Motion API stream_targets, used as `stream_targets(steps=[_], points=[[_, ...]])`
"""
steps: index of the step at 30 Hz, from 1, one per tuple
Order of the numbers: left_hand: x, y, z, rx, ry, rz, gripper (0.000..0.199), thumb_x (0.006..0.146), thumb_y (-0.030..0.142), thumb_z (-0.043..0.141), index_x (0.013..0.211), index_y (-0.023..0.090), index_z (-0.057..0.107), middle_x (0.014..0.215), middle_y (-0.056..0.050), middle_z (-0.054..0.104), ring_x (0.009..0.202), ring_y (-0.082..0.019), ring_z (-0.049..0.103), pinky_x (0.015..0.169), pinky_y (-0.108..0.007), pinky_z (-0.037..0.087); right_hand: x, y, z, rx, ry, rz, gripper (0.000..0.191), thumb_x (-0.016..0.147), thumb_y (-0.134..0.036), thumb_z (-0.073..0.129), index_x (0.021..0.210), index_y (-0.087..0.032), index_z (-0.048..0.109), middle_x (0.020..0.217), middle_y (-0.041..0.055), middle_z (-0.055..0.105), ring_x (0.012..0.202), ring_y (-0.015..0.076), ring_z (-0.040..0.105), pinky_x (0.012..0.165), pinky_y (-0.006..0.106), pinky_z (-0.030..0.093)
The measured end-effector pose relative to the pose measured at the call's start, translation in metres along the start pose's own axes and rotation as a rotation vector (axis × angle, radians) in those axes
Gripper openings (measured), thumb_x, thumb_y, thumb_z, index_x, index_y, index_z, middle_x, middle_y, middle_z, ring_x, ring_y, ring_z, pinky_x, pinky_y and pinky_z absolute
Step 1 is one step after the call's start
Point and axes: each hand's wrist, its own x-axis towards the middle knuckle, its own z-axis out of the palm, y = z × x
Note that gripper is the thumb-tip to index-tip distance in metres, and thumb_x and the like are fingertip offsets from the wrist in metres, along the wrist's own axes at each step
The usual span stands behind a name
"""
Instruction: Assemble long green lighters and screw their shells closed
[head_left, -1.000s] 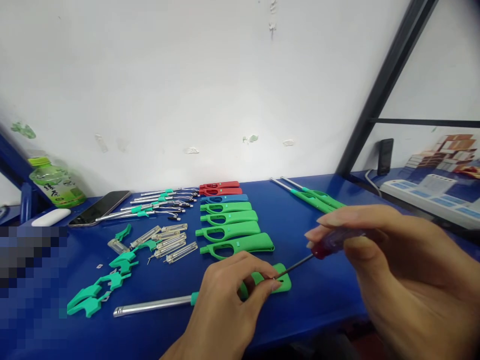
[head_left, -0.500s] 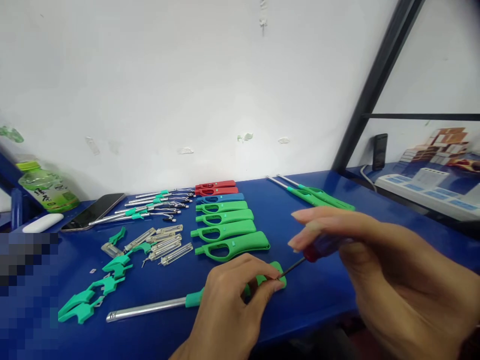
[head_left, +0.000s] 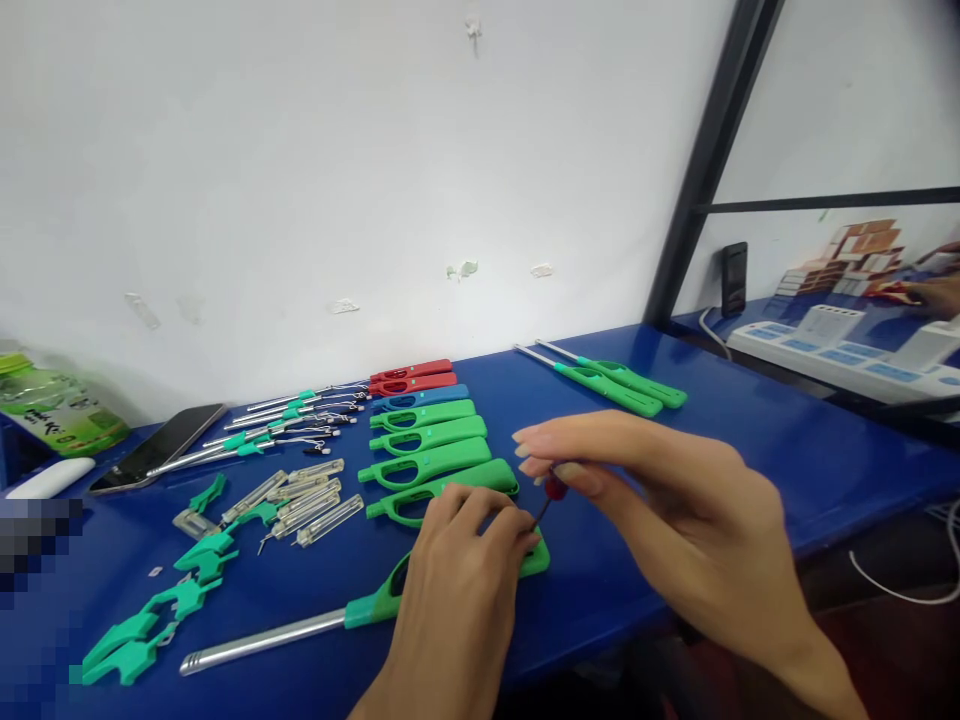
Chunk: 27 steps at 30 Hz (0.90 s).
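Observation:
A green long-nosed gas lighter (head_left: 534,562) lies near the table's front edge, its silver tube pointing left. My left hand (head_left: 463,575) is closed over the handle and hides most of it. Between the thumb and fingers of my right hand (head_left: 667,535) is a small screwdriver (head_left: 555,487) with a red handle. Its thin shaft slants down to the lighter handle beside my left fingertips; the tip is hidden. Just behind, several empty handle shells (head_left: 431,462) in green, blue and red lie in a row.
On the left lie clear fuel tanks (head_left: 315,510), teal plastic triggers (head_left: 187,597), silver tubes with wires (head_left: 262,432), a phone (head_left: 161,447) and a green bottle (head_left: 60,405). Two whole green lighters (head_left: 622,385) rest at the back right. A white power strip (head_left: 847,360) stands beyond the black frame.
My right hand has moved left and more upright with the screwdriver, now gripping its handle with bent fingers. My left hand stays on the lighter. The view has shifted slightly to the right.

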Motion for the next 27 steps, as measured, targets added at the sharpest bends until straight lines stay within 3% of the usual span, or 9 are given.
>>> stream_targets(steps=[9,19,27], points=[[-0.0022,0.0044,0.0024,0.074,-0.083,-0.043,0.012,0.106,0.015,0.061,0.106,0.023,0.070,0.102,0.000,0.074,0.093,-0.023,0.070,0.083,-0.037,0.058,0.0035,0.0021,-0.0024,-0.022,0.008,0.029,0.027,0.106,-0.014,0.066,0.122,-0.031,0.079,0.110,-0.0073,0.084,0.092,0.0081,0.078,0.085,0.018,0.061],[-0.0020,0.0066,0.0005,0.086,-0.144,-0.080,0.014,0.108,0.015,0.059,0.106,0.025,0.068,0.104,0.001,0.074,0.096,-0.022,0.070,0.084,-0.035,0.057,0.0030,0.0013,-0.0024,-0.014,0.033,0.049,0.027,0.107,-0.017,0.065,0.125,-0.032,0.078,0.109,-0.0034,0.084,0.088,0.0134,0.078,0.080,0.026,0.064],[-0.0026,0.0048,-0.0006,0.074,-0.145,-0.077,0.014,0.108,0.016,0.059,0.105,0.025,0.069,0.105,0.002,0.074,0.097,-0.022,0.070,0.087,-0.036,0.057,0.0012,0.0010,-0.0033,-0.007,0.043,0.059,0.027,0.108,-0.018,0.064,0.127,-0.033,0.078,0.111,-0.0042,0.083,0.089,0.0119,0.077,0.082,0.025,0.062]])
